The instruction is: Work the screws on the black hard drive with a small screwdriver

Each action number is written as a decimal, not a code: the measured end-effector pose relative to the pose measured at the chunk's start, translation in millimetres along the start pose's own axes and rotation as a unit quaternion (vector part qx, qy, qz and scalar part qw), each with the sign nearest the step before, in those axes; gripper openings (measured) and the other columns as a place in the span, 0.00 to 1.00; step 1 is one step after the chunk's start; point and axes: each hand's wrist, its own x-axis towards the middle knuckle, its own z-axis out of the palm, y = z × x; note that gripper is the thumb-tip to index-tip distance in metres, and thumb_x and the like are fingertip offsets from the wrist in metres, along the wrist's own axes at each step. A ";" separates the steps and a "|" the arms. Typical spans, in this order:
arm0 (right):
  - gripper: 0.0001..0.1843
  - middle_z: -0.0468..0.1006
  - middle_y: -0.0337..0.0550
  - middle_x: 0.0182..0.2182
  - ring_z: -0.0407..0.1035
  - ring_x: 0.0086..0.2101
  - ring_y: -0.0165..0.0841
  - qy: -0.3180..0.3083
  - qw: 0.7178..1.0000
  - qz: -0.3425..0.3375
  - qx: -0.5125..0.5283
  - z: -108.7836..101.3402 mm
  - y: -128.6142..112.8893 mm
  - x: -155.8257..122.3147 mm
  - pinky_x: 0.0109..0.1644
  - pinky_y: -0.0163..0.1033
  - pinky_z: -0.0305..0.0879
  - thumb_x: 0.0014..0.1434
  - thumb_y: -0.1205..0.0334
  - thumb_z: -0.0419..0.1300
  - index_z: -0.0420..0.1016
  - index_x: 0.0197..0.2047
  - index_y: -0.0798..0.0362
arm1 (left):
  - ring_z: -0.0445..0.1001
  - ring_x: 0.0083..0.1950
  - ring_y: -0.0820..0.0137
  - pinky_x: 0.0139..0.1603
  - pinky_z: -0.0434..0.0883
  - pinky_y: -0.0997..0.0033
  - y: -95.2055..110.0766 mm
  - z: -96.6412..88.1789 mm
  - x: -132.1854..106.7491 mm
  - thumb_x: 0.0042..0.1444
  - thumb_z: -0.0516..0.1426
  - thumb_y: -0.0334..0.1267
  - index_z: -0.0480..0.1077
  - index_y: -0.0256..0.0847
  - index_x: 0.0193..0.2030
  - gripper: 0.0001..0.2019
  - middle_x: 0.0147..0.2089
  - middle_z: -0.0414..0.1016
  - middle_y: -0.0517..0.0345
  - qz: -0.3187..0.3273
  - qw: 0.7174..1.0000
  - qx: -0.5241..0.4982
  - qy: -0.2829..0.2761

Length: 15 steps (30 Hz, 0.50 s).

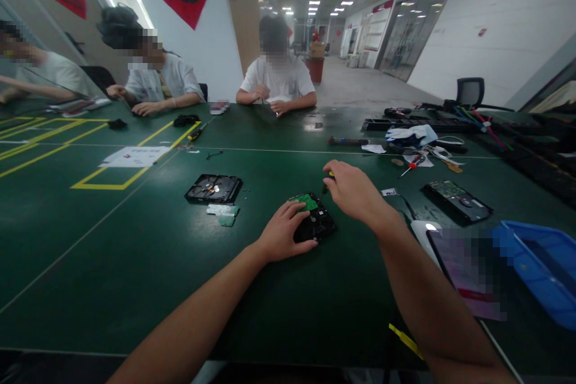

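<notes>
A black hard drive with a green circuit board lies on the green table before me. My left hand rests over its left side, fingers spread on the board and casing, thumb along the near edge. Above the drive's far right corner, my right hand is closed around a screwdriver; a bit of yellow handle shows at the fingers. The shaft points down at the board's right edge, though its tip is too small to make out clearly. To the left sit an opened hard drive and a loose circuit board.
Right of my hands are another hard drive, a phone-like device, a blue tray and a red screwdriver. A yellow screwdriver and paper sheet lie farther left. Several people sit across the table.
</notes>
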 end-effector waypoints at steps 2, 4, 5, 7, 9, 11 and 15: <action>0.10 0.83 0.54 0.48 0.77 0.45 0.43 0.001 1.000 0.017 -0.010 -2.1 -1.0 0.0 0.49 0.45 0.67 0.71 0.64 0.59 0.76 0.53 0.56 | 0.63 0.75 0.45 0.78 0.59 0.37 -0.8 1.0 -0.2 0.57 0.66 0.63 0.68 0.43 0.69 0.39 0.71 0.67 0.42 0.003 1.000 -0.002 0.004; 0.09 0.83 0.52 0.45 0.77 0.43 0.43 0.002 1.000 0.023 -0.020 -4.6 -2.3 -0.4 0.47 0.44 0.67 0.70 0.61 0.62 0.77 0.51 0.55 | 0.63 0.75 0.46 0.79 0.58 0.38 -1.4 2.0 -0.3 0.57 0.66 0.63 0.68 0.42 0.69 0.39 0.71 0.67 0.41 0.006 1.000 -0.001 0.007; 0.09 0.83 0.51 0.45 0.77 0.43 0.42 0.002 0.999 0.023 -0.026 -5.8 -2.9 -0.7 0.46 0.44 0.66 0.70 0.60 0.63 0.77 0.50 0.54 | 0.63 0.75 0.46 0.79 0.58 0.39 -1.6 2.4 -0.4 0.57 0.66 0.63 0.68 0.41 0.69 0.39 0.71 0.67 0.41 0.006 1.000 0.000 0.008; 0.09 0.83 0.50 0.43 0.77 0.43 0.43 0.006 0.999 0.017 -0.040 -7.4 -3.9 -1.2 0.46 0.44 0.66 0.70 0.56 0.63 0.79 0.48 0.53 | 0.63 0.75 0.46 0.79 0.57 0.39 -1.6 3.1 -0.5 0.58 0.66 0.63 0.68 0.41 0.70 0.40 0.71 0.68 0.41 0.002 1.000 -0.002 0.008; 0.11 0.83 0.50 0.43 0.77 0.43 0.43 0.009 0.998 0.018 -0.055 -7.7 -3.5 -1.5 0.46 0.44 0.66 0.71 0.55 0.63 0.80 0.48 0.52 | 0.63 0.76 0.46 0.79 0.57 0.39 -1.3 3.2 -0.5 0.57 0.66 0.63 0.67 0.42 0.70 0.40 0.71 0.68 0.42 -0.004 1.000 -0.006 0.006; 0.10 0.83 0.51 0.45 0.78 0.43 0.44 0.013 0.998 0.020 -0.060 -6.5 -1.3 -1.6 0.46 0.45 0.67 0.71 0.56 0.63 0.81 0.49 0.52 | 0.63 0.76 0.46 0.80 0.57 0.38 -0.7 3.0 -0.5 0.57 0.66 0.63 0.66 0.43 0.71 0.41 0.71 0.67 0.42 -0.007 1.000 -0.009 0.004; 0.12 0.84 0.49 0.49 0.78 0.47 0.43 0.016 0.999 -0.017 -0.024 -1.9 5.1 -1.3 0.52 0.45 0.68 0.69 0.67 0.62 0.80 0.53 0.53 | 0.62 0.76 0.46 0.79 0.57 0.38 0.6 2.2 -0.6 0.58 0.66 0.63 0.66 0.41 0.71 0.41 0.72 0.67 0.41 -0.010 1.000 -0.007 0.001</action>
